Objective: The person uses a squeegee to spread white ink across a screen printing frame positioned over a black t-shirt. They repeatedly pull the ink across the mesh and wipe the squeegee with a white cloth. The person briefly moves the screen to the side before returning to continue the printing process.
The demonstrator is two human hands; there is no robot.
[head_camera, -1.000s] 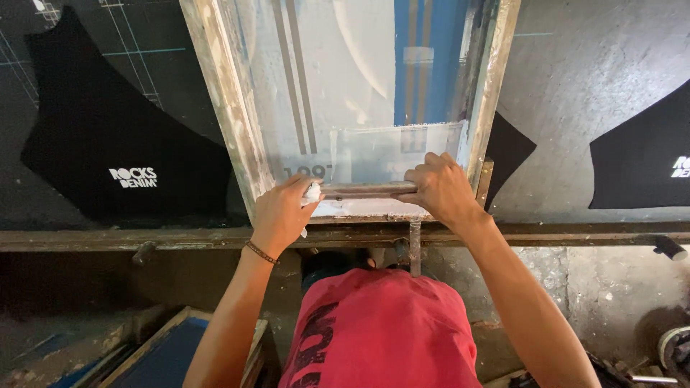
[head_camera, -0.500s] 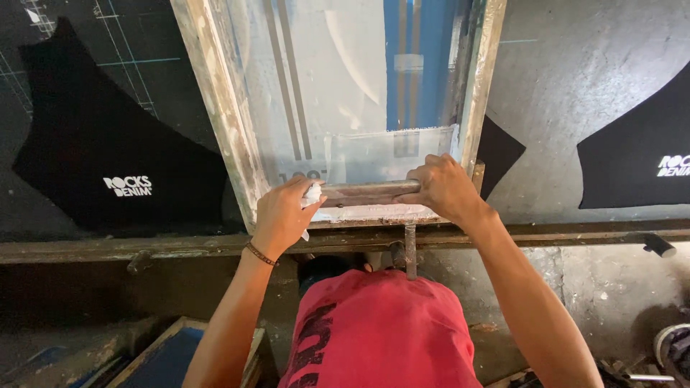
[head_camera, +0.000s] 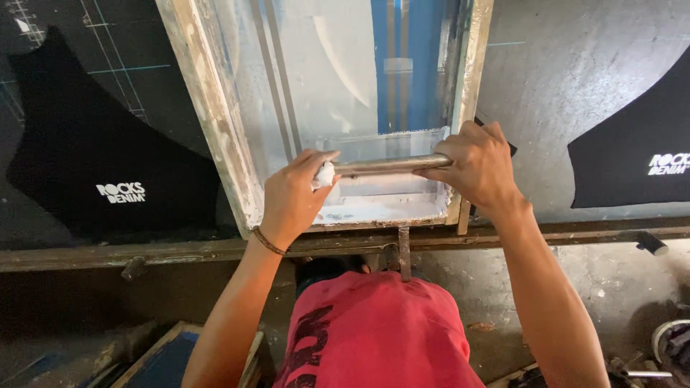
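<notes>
A wooden-framed printing screen (head_camera: pixel 208 122) lies on the long dark table, its mesh pale with a blue strip. Across its near end rests a squeegee (head_camera: pixel 384 166) with a rounded wooden handle and white ink below it. My left hand (head_camera: pixel 291 197) grips the handle's left end, a smear of white ink at the fingertips. My right hand (head_camera: pixel 478 165) grips the right end, near the frame's right rail. A bracelet circles my left wrist.
Black cut fabric pieces with small white prints lie left (head_camera: pixel 93 165) and right (head_camera: pixel 636 154) of the screen. The table's metal edge rail (head_camera: pixel 144 251) runs across below it. My red shirt (head_camera: pixel 377 334) fills the bottom; a blue-faced frame (head_camera: pixel 162 363) leans by the floor.
The view has shifted so the screen and fabric pieces sit further left. Both hands stay on the squeegee at the screen's near end.
</notes>
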